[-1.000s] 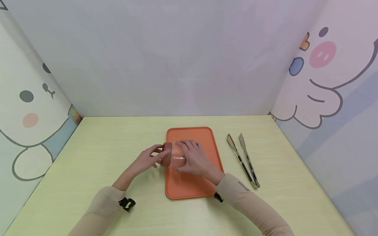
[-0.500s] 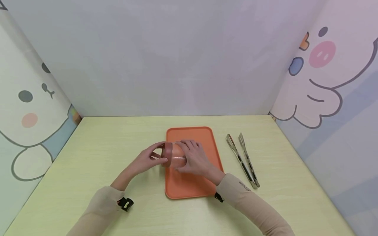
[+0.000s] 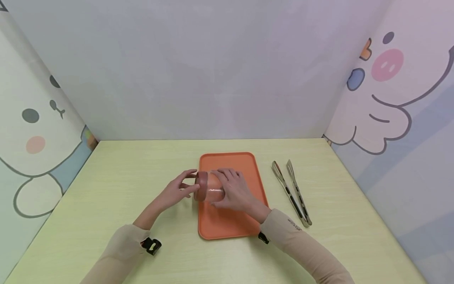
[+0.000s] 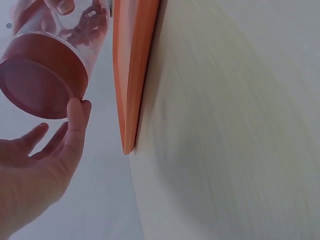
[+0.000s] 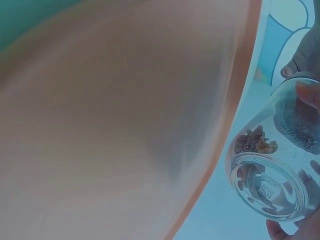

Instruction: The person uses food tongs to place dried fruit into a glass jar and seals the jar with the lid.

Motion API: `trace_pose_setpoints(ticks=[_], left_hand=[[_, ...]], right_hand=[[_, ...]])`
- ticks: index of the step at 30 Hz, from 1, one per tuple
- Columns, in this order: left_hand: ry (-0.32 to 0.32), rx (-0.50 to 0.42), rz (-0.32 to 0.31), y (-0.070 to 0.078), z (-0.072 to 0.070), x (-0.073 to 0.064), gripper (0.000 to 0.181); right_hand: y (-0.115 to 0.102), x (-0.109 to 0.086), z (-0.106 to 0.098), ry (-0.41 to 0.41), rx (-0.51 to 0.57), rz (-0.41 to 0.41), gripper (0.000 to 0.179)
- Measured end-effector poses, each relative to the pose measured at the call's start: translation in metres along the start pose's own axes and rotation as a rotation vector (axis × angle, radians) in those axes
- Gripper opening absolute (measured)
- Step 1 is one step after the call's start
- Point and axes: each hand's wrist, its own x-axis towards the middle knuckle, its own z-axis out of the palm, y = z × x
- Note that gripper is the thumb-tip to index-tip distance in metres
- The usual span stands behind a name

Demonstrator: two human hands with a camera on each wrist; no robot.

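Note:
A clear jar [image 3: 214,189] with a reddish-brown lid [image 3: 201,186] lies sideways in the air over the orange tray [image 3: 227,225], lid toward the left. My right hand [image 3: 234,193] grips the jar body from above. My left hand [image 3: 175,191] is at the lid, thumb and fingers around its edge; in the left wrist view a fingertip [image 4: 76,106] touches the rim of the lid while other fingers stand apart from it. Through the glass in the right wrist view, dark brown lumpy pieces [image 5: 252,141] show inside the jar.
Metal tongs [image 3: 301,197] with black grip parts lie spread on the pale yellow-green table [image 3: 149,161], right of the tray. A plain grey wall [image 3: 213,79] rises behind the table, and cartoon-printed sheets [image 3: 400,98] flank both sides.
My left thumb has shifted down and then back up a little at the lid, pulling slightly leftward. The right hand and jar stay almost still.

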Motion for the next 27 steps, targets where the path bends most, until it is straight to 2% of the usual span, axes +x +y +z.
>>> trace_pose_setpoints(ticks=[3, 7, 12, 27], left_hand=[[0.024, -0.03, -0.088, -0.0047, 0.0023, 0.0034, 0.057], [0.041, -0.014, -0.122, -0.0035, 0.006, 0.0049, 0.058], [0.054, 0.008, -0.114, -0.0017, 0.0083, 0.0053, 0.059], [0.046, 0.064, 0.012, -0.0043, 0.0088, 0.0026, 0.058]], right_hand=[[0.0001, -0.0002, -0.0005, 0.007, -0.001, -0.005, 0.084], [0.0, -0.0001, -0.0008, -0.004, -0.007, -0.002, 0.084], [0.0001, 0.0001, -0.0004, -0.011, -0.013, -0.002, 0.084], [-0.0003, -0.0016, -0.004, -0.03, -0.014, -0.002, 0.087]])
